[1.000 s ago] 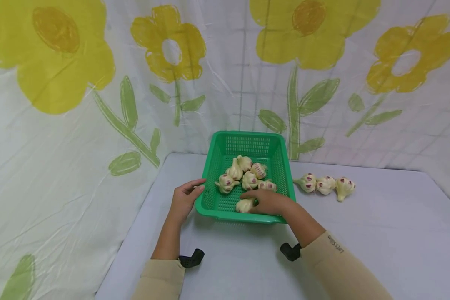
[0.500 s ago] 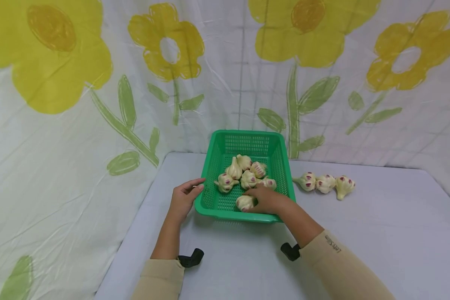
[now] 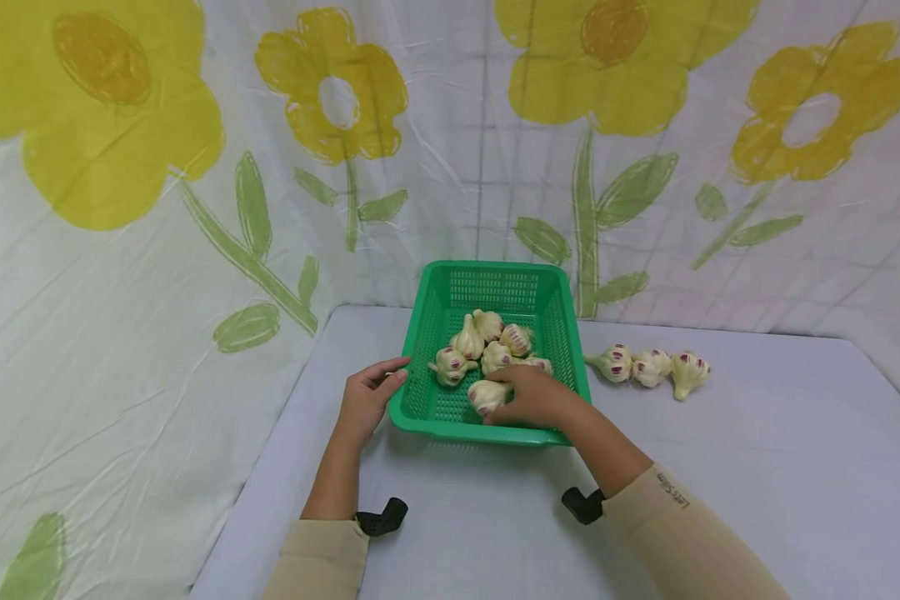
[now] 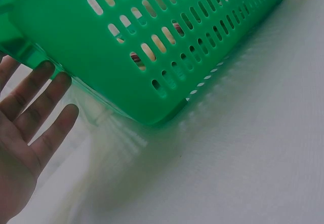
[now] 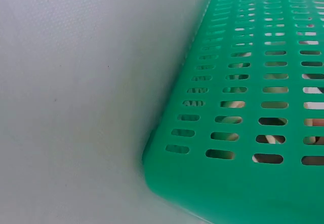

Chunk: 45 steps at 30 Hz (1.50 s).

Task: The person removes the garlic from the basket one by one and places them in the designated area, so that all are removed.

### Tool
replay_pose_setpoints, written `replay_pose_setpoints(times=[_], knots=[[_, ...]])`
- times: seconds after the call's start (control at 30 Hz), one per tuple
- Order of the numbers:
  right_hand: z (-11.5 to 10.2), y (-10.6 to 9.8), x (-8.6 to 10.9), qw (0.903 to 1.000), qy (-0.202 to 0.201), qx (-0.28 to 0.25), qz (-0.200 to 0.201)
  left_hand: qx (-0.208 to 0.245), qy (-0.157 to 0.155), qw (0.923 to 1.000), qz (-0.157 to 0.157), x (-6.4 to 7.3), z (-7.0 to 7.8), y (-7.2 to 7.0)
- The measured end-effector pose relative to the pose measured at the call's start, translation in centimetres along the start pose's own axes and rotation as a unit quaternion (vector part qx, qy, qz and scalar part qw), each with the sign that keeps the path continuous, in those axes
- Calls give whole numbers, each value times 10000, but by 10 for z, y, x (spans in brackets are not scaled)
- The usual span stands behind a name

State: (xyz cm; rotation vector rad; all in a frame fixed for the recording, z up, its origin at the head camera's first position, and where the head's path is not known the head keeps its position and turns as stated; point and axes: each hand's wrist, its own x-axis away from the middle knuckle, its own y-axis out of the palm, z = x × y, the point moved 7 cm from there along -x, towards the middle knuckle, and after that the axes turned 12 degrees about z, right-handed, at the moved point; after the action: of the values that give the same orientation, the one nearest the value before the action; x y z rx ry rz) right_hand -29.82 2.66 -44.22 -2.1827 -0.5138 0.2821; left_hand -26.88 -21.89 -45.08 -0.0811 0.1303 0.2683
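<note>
A green plastic basket [image 3: 403, 392] with slotted walls holds several garlic bulbs [image 3: 450, 367], cream with purple-red patches. My right hand [image 3: 536, 397] reaches over the basket's near right side and grips one garlic bulb [image 3: 487, 397] between thumb and fingers, near the front wall. At the left wall my left hand [image 3: 367, 402] touches the rim, fingers extended. The left wrist view shows this hand [image 4: 30, 127] with its fingers spread against the basket's outside [image 4: 101, 62]. From the right wrist, the basket wall [image 5: 223, 178] mostly hides the right hand.
Three more garlic bulbs [image 3: 652, 368] lie in a row on the white table [image 3: 765, 450], right of the basket. Behind stands a white curtain [image 3: 450, 208] with printed yellow flowers. Black wrist devices [image 3: 382, 517] stick out from both sleeves.
The right fingers have closed round the front garlic bulb, which has turned and shifted slightly left and away from the front wall. The left hand and basket stay nearly in place.
</note>
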Motion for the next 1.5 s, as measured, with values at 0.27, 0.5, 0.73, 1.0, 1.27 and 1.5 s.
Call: replay_pose_setpoints(times=[0.27,0.5,0.73,1.0,1.27,1.5], knots=[[-2,-6,1,9991,-148,-327,217,-52,44,10000,11,1,1,0],[-8,-14,2,9960,-262,-718,455,-26,45,10000,5,1,2,0],[-8,-21,5,9923,-180,-950,780,-44,45,10000,-10,1,3,0],[-6,-26,7,9862,25,-1318,1002,-97,-3,10000,19,1,3,0],[-4,-28,10,9813,199,-1601,1054,-10,49,10000,0,0,3,0],[-6,-30,11,9779,181,-1775,1090,-97,46,9999,4,0,3,0]])
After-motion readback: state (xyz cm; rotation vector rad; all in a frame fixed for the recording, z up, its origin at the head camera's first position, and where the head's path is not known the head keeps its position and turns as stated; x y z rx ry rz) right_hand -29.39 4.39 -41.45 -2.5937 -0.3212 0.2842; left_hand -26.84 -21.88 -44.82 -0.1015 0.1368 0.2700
